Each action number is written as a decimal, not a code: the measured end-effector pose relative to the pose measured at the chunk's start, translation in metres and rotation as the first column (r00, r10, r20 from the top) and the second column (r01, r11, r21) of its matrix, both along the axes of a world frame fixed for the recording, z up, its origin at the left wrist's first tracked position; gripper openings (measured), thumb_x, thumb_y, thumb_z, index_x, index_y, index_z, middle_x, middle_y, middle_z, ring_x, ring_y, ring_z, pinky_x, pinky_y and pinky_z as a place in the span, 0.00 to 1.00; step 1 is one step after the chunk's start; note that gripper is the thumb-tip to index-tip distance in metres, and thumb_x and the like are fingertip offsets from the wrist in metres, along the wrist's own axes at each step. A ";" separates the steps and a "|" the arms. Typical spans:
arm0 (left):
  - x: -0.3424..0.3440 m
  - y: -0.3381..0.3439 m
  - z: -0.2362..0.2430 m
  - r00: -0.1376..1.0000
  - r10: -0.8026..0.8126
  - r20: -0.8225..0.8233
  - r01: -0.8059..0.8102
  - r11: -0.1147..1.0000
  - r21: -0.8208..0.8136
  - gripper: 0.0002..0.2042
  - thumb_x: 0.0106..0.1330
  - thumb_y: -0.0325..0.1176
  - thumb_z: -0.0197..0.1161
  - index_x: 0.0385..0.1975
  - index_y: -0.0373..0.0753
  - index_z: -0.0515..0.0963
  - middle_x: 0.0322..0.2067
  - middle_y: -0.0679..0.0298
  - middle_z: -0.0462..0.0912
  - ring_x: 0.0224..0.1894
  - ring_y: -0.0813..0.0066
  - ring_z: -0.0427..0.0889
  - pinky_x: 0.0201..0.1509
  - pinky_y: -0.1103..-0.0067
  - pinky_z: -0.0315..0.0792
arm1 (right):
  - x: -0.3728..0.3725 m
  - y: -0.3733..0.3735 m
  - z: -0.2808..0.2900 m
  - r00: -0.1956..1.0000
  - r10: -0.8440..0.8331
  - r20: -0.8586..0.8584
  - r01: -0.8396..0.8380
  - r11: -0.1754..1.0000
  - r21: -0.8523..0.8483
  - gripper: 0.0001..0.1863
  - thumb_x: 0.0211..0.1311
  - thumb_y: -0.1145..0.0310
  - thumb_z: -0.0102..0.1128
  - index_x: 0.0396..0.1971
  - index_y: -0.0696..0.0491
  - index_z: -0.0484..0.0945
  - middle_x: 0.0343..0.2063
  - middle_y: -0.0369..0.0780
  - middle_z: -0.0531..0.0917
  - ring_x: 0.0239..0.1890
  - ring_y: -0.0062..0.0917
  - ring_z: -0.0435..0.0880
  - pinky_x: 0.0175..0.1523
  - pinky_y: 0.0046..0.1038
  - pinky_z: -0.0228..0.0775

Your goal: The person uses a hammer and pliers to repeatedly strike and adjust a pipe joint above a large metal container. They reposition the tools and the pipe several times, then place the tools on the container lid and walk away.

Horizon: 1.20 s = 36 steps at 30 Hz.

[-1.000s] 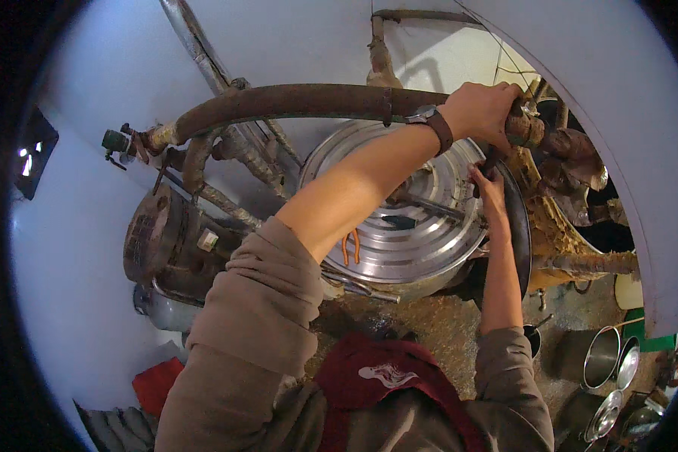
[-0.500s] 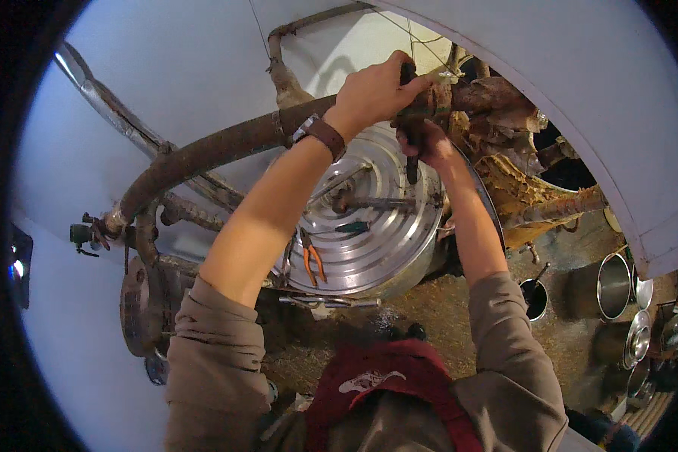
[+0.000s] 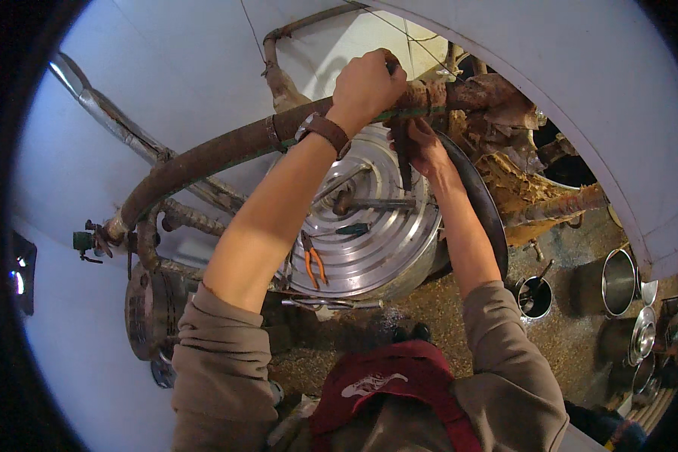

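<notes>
A long brown pipe, rough and rusty-looking, curves across above a round ridged metal lid. My left hand, with a watch on its wrist, is closed at the pipe's upper side; what its fingers hold is mostly hidden. From the pipe's underside hangs a long dark strip, narrow and tapering; its material is unclear. My right hand grips that strip just below the pipe, fingers partly hidden behind it. Pliers with orange handles and a green-handled tool lie on the lid.
A green valve sits at the pipe's far left end. Crumbling yellow-brown insulation bulges to the right. Metal pots and a small pail with a utensil stand on the floor at right. A white curved panel borders the upper right.
My left hand has shifted slightly left and its fingers have curled in. The dark strip now shows more of its length below the pipe, and my right hand has turned beside it.
</notes>
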State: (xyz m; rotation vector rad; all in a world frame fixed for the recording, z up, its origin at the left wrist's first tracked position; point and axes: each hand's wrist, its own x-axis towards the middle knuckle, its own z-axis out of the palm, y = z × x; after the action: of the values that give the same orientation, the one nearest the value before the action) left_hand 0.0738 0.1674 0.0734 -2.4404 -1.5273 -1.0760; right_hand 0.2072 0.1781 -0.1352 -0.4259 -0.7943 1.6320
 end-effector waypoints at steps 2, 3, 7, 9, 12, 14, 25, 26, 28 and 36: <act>0.001 0.004 0.002 1.000 -0.001 -0.016 0.001 0.999 -0.039 0.16 0.65 0.43 0.64 0.41 0.39 0.90 0.36 0.45 0.90 0.41 0.43 0.90 0.50 0.56 0.84 | 0.007 0.001 0.004 0.964 0.237 -0.117 -0.222 0.967 0.128 0.26 0.80 0.56 0.60 0.68 0.56 0.72 0.57 0.50 0.86 0.47 0.36 0.90 0.48 0.37 0.85; 0.002 0.006 0.003 1.000 -0.003 -0.022 0.002 0.998 -0.065 0.16 0.65 0.43 0.64 0.40 0.38 0.90 0.36 0.45 0.90 0.41 0.43 0.90 0.51 0.57 0.84 | 0.010 0.002 0.005 0.903 0.396 -0.166 -0.360 0.909 0.208 0.28 0.80 0.55 0.61 0.70 0.55 0.72 0.57 0.50 0.87 0.49 0.35 0.90 0.47 0.35 0.86; 0.006 0.012 0.007 0.998 -0.022 -0.064 0.017 0.997 -0.076 0.16 0.64 0.43 0.64 0.38 0.38 0.90 0.36 0.45 0.91 0.42 0.43 0.90 0.52 0.56 0.83 | 0.009 0.004 0.004 0.950 0.281 -0.138 -0.251 0.947 0.201 0.26 0.80 0.56 0.59 0.68 0.57 0.74 0.58 0.50 0.87 0.52 0.37 0.90 0.55 0.38 0.86; 0.009 0.014 0.006 0.999 -0.030 -0.038 0.028 0.998 -0.054 0.16 0.64 0.43 0.64 0.37 0.37 0.91 0.36 0.46 0.91 0.42 0.43 0.90 0.52 0.56 0.83 | 0.003 0.004 0.000 0.991 0.073 -0.112 -0.060 0.992 0.114 0.25 0.81 0.56 0.58 0.66 0.59 0.75 0.57 0.50 0.87 0.53 0.38 0.90 0.59 0.39 0.85; 0.010 0.016 0.004 0.999 -0.035 -0.033 0.032 0.997 -0.063 0.16 0.64 0.43 0.64 0.38 0.37 0.90 0.37 0.46 0.91 0.43 0.42 0.90 0.52 0.56 0.83 | 0.001 0.004 -0.006 0.985 -0.038 -0.170 0.054 0.994 0.093 0.25 0.81 0.56 0.58 0.63 0.62 0.77 0.58 0.50 0.86 0.53 0.39 0.90 0.62 0.40 0.84; 0.009 0.018 0.002 0.999 -0.052 -0.013 0.051 0.998 -0.044 0.17 0.65 0.43 0.64 0.39 0.37 0.90 0.37 0.46 0.91 0.42 0.42 0.90 0.51 0.56 0.83 | 0.007 0.005 -0.008 0.987 0.001 -0.163 0.008 0.998 0.059 0.25 0.81 0.57 0.58 0.64 0.62 0.76 0.57 0.50 0.87 0.52 0.38 0.90 0.60 0.40 0.85; 0.005 0.024 0.000 0.991 -0.131 0.018 0.132 0.989 -0.064 0.18 0.64 0.44 0.64 0.41 0.37 0.91 0.36 0.45 0.90 0.41 0.42 0.90 0.52 0.59 0.83 | 0.007 -0.013 0.005 0.996 -0.081 -0.031 0.082 0.996 0.045 0.26 0.84 0.54 0.53 0.69 0.57 0.71 0.57 0.49 0.86 0.48 0.38 0.90 0.55 0.37 0.85; 0.004 0.023 0.000 0.991 -0.131 0.013 0.132 0.990 -0.051 0.18 0.64 0.44 0.64 0.41 0.37 0.91 0.35 0.44 0.90 0.41 0.42 0.90 0.51 0.59 0.83 | 0.007 -0.019 0.009 0.995 -0.102 -0.014 0.102 0.993 0.053 0.25 0.84 0.55 0.53 0.69 0.56 0.71 0.57 0.48 0.87 0.48 0.37 0.90 0.55 0.36 0.85; 0.004 0.022 0.000 0.992 -0.124 0.009 0.124 0.991 -0.052 0.17 0.64 0.44 0.64 0.42 0.38 0.91 0.35 0.44 0.90 0.41 0.42 0.90 0.51 0.58 0.83 | 0.009 -0.031 0.015 0.997 -0.075 0.034 0.071 0.992 0.105 0.24 0.84 0.57 0.53 0.69 0.57 0.71 0.56 0.47 0.87 0.46 0.34 0.90 0.54 0.34 0.85; 0.005 0.023 0.003 0.998 -0.057 0.006 0.058 0.989 -0.133 0.23 0.67 0.52 0.62 0.42 0.38 0.91 0.34 0.44 0.91 0.42 0.42 0.90 0.52 0.58 0.82 | 0.002 -0.055 0.014 0.881 -0.272 0.388 0.145 0.934 0.326 0.22 0.82 0.54 0.58 0.62 0.55 0.73 0.29 0.36 0.80 0.22 0.18 0.69 0.29 0.23 0.62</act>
State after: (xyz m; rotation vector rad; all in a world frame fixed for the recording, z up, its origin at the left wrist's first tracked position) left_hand 0.0786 0.1901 0.0764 -2.5866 -1.5879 -1.0167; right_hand 0.2091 0.1232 -0.1214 -0.6497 -1.2524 1.2044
